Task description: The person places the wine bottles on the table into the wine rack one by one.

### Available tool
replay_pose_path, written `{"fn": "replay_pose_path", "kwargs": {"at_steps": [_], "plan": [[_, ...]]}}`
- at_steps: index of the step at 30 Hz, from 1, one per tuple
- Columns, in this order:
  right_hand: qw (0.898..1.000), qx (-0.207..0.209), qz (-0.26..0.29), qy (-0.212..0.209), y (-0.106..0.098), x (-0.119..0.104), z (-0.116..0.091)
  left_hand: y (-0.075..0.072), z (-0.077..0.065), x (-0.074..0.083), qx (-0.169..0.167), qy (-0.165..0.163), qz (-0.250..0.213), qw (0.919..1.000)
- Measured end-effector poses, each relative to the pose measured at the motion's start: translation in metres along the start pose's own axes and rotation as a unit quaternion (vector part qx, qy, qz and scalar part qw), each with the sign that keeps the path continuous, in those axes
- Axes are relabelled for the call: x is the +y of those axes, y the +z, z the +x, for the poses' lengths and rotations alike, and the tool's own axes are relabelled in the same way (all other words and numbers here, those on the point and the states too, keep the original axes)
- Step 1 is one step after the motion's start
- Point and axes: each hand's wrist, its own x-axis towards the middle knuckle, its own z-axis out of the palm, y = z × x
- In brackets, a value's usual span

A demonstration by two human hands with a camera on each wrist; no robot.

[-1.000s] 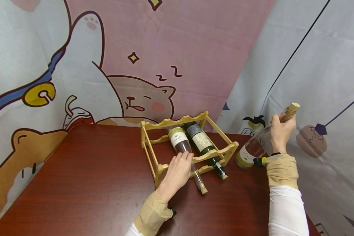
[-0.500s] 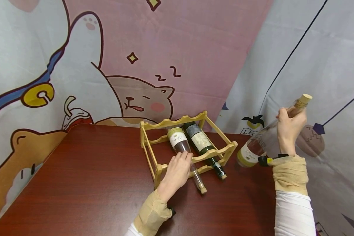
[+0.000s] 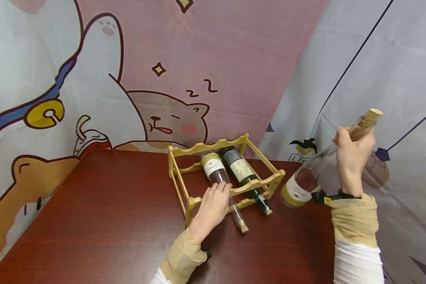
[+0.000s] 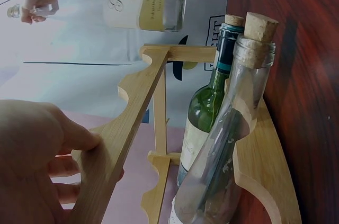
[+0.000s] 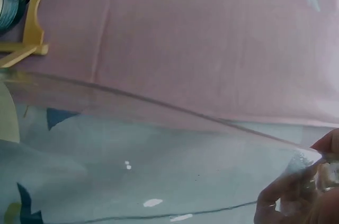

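Note:
My right hand (image 3: 355,154) grips the neck of a corked clear glass wine bottle (image 3: 297,190), which leans with its cork up to the right and its white and gold label low on the left. My left hand (image 3: 213,203) holds the front top rail of a light wooden wine rack (image 3: 258,184); in the left wrist view the thumb presses one face of the rail (image 4: 119,134), with fingers behind. Low in the rack lie another clear bottle (image 3: 214,165) and a green bottle (image 3: 242,169), side by side, corks toward me. The right wrist view shows fingers (image 5: 296,197) round the glass neck.
The rack stands on a dark red-brown wooden table (image 3: 127,221), near its back edge. Behind it hangs a cartoon-printed cloth (image 3: 241,79), which continues along the right side close to the held bottle.
My right hand has moved to the right, and the held bottle leans more, its cork farther right and higher. My left hand, the rack and the bottles in it stay put.

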Motion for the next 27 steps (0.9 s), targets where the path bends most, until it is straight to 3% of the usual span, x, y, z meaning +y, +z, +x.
{"fn": "replay_pose_path", "kwargs": {"at_steps": [4, 10, 16, 27], "plan": [[0.999, -0.003, 0.043, 0.019, 0.003, -0.010, -0.007, 0.000, 0.001, 0.000, 0.002, 0.000, 0.002, 1.0000], [0.997, -0.013, 0.062, 0.043, 0.006, -0.020, -0.021, 0.000, 0.000, 0.001, -0.001, -0.003, 0.002, 1.0000], [0.990, -0.009, 0.126, 0.058, 0.010, -0.023, -0.032, 0.000, 0.001, 0.003, 0.013, -0.014, -0.007, 0.9998], [0.986, -0.005, 0.146, 0.081, 0.013, -0.028, -0.045, -0.004, 0.003, 0.011, 0.042, -0.008, -0.079, 0.9960]]}}
